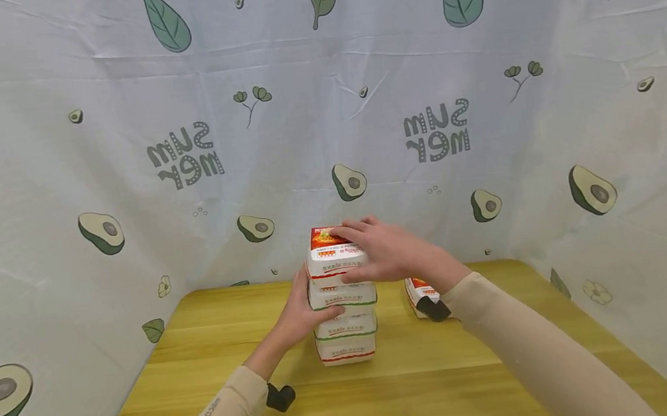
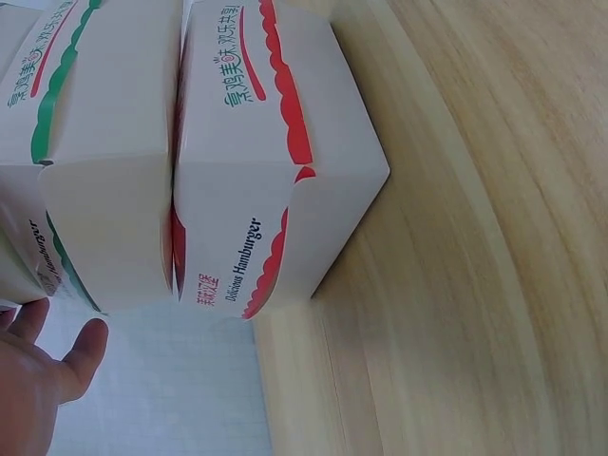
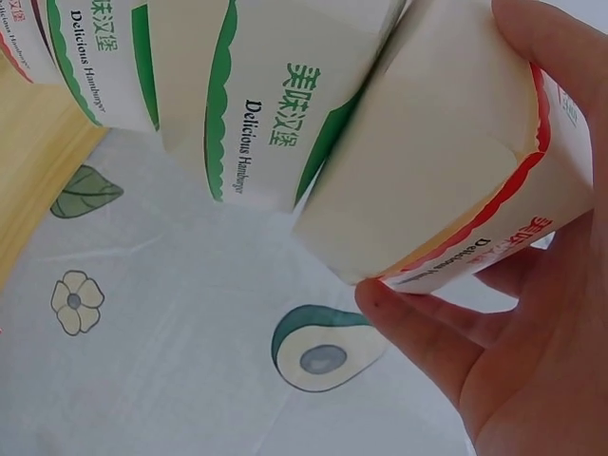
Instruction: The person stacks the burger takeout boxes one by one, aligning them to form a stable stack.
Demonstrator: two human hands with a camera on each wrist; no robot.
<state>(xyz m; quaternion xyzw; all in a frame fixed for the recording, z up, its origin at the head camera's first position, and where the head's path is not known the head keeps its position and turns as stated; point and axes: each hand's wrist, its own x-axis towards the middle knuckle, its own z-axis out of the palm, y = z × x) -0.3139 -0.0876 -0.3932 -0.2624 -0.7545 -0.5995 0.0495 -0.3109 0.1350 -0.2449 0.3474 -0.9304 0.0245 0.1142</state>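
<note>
The fingers of the right hand are bent around the top box, a white, red-trimmed burger carton, gripping it from the right. The fingers of the left hand spread wide at the stack's left side, the thumb reaching across the near face. Under the top box come two green-trimmed boxes, then a red-trimmed bottom box resting on the wooden worktop; whether the top box bears its full weight on the one below, I cannot tell. To the right, another box sits partly hidden by the right wrist. Cream sleeves cover both arms. At the far side hangs a pale cloth printed with avocados and leaves.
</note>
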